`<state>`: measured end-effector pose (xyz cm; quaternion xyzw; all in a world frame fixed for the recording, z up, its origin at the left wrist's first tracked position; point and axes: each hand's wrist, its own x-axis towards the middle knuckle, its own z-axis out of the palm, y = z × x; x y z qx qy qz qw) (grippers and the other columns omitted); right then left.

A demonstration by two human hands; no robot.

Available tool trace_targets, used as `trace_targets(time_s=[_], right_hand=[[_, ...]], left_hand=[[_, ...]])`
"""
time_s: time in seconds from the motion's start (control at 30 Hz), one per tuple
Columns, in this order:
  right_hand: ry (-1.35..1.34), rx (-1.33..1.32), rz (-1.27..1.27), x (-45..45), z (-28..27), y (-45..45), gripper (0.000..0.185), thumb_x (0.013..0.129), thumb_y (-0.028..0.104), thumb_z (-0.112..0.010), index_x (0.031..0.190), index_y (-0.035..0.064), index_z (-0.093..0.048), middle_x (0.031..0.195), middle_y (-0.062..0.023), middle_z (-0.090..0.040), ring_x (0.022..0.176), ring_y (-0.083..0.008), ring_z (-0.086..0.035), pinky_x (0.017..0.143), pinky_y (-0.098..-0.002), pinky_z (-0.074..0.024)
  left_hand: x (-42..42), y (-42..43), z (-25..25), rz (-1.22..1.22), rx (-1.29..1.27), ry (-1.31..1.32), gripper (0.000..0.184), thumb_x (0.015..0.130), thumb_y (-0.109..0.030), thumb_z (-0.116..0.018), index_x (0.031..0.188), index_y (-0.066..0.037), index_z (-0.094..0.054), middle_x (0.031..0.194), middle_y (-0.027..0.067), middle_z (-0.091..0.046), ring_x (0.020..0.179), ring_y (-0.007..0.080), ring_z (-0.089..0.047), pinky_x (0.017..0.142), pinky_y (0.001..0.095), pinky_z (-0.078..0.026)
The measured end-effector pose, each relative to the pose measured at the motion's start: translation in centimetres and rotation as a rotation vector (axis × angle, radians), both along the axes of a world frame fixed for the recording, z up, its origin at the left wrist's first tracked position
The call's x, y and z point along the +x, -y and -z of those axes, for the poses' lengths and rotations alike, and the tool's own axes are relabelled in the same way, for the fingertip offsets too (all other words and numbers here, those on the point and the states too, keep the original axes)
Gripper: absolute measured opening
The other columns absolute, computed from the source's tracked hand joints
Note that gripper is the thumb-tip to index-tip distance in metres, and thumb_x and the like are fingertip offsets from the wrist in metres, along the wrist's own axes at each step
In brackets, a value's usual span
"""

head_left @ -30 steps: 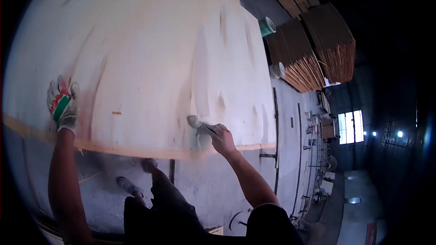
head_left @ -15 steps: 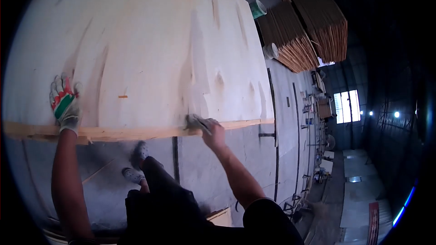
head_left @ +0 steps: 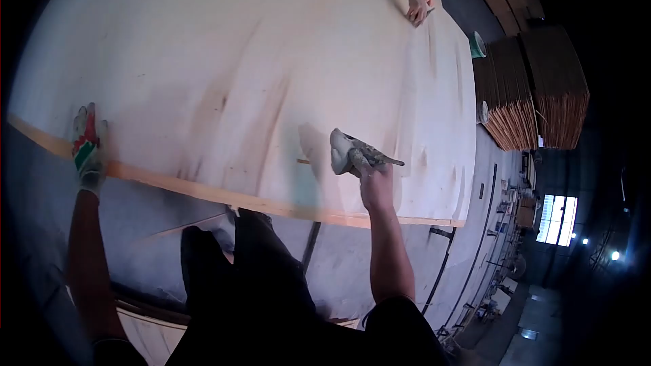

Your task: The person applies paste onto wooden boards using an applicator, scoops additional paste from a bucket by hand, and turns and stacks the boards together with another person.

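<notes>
My left hand [head_left: 88, 149], in a pale glove with red and green bands, lies with fingers stretched out on the near edge of a large pale plywood sheet [head_left: 183, 54]. My right hand [head_left: 371, 175] is bare and wrapped round a putty knife [head_left: 380, 154] smeared with grey putty. A pale lump of putty [head_left: 339, 157] shows at its left end. The knife is held over the sheet, its shadow falling to the left. Whether it touches the wood I cannot tell. A small orange-brown strip [head_left: 303, 161] lies on the sheet, left of the knife.
Another person's hands [head_left: 418, 8] work at the sheet's far right corner. Tall stacks of thin brown boards [head_left: 553, 88] stand on the right, with a green bucket [head_left: 478, 45] and a white bucket [head_left: 482, 112] beside them. Grey floor [head_left: 352, 247] runs along the sheet's near edge.
My right hand has lifted from the near edge and moved right and farther over the sheet with the putty knife. My left hand stays on the edge. The other person has come further into view.
</notes>
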<state>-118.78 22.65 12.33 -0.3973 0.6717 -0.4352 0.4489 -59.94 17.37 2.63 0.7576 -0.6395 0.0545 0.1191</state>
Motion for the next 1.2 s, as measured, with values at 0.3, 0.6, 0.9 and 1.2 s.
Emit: trace_targets(time_s=[0.3,0.6,0.9,1.2], right_hand=[[-1.083,-0.131,-0.233,2.9,5.5,1.0,0.017,0.082,0.006,-0.061,0.097,0.0035,-0.070,0.089,-0.0155,-0.069,0.081,-0.0338,-0.068,0.070,-0.0419,-0.0539],[-0.807,0.168,-0.181,20.5,4.4,-7.3,0.026,0.084,0.007,-0.063,0.108,0.0029,-0.071,0.096,-0.0176,-0.071,0.085,-0.0285,-0.071,0.077,-0.0371,-0.0544],[-0.213,-0.056,0.014,27.8,-4.3,14.4,0.031,0.091,0.002,-0.052,0.117,-0.0080,-0.065,0.097,-0.0099,-0.070,0.090,-0.0154,-0.066,0.074,-0.0291,-0.0536],[-0.482,0.039,0.100,35.0,8.9,48.4,0.029,0.085,0.005,-0.051,0.107,-0.0057,-0.066,0.103,-0.0200,-0.070,0.102,-0.0337,-0.068,0.085,-0.0398,-0.0550]], left_hand=[[-1.3,-0.7,0.7,0.051,-0.117,0.027,0.053,0.100,-0.037,-0.052,0.147,-0.013,-0.044,0.147,0.0178,-0.045,0.135,0.0373,-0.042,0.108,0.0467,-0.037],[5.3,3.7,-1.4,0.348,-0.226,0.028,0.054,0.093,-0.036,-0.058,0.141,-0.012,-0.050,0.142,0.0155,-0.050,0.131,0.0358,-0.047,0.107,0.0484,-0.039],[26.9,12.6,1.6,-0.181,-0.003,0.448,0.057,0.099,-0.046,-0.047,0.145,-0.013,-0.045,0.151,0.0175,-0.040,0.138,0.0378,-0.038,0.107,0.0484,-0.040],[26.8,14.5,0.0,-0.273,-0.051,0.097,0.056,0.096,-0.039,-0.054,0.143,-0.010,-0.048,0.146,0.0198,-0.046,0.135,0.0404,-0.042,0.110,0.0493,-0.036]])
